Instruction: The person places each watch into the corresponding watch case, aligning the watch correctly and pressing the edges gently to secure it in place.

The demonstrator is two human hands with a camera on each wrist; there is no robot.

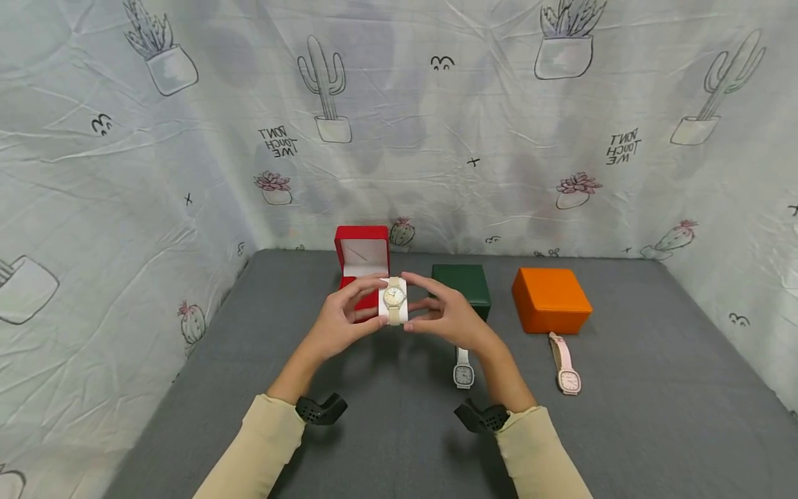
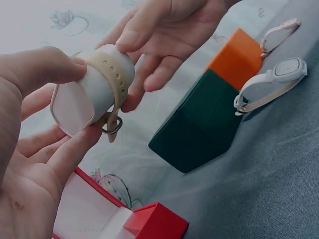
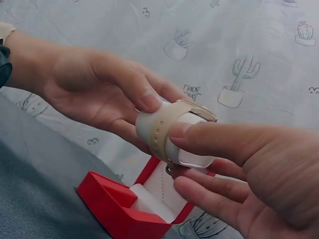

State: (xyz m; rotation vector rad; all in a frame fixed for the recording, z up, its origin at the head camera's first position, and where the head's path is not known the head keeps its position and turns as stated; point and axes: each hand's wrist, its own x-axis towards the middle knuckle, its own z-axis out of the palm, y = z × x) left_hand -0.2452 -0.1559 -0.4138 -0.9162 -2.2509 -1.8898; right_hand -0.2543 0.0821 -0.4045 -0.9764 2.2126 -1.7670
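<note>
Head camera: high up, faces forward and down, farthest back; grey table (image 1: 386, 436) fills lower part, cactus-print cloth (image 1: 436, 194) upper. Left wrist camera: close in, tilted, looks past left hand (image 2: 32, 172) at left edge toward green box (image 2: 204, 119), orange box (image 2: 239, 55) at upper right. Right wrist camera: also close, tilted, right hand (image 3: 266, 167) at lower right, red box (image 3: 109, 204) at bottom. Both wrist views share red box, cream-strapped wristwatch (image 1: 394, 296).
</note>
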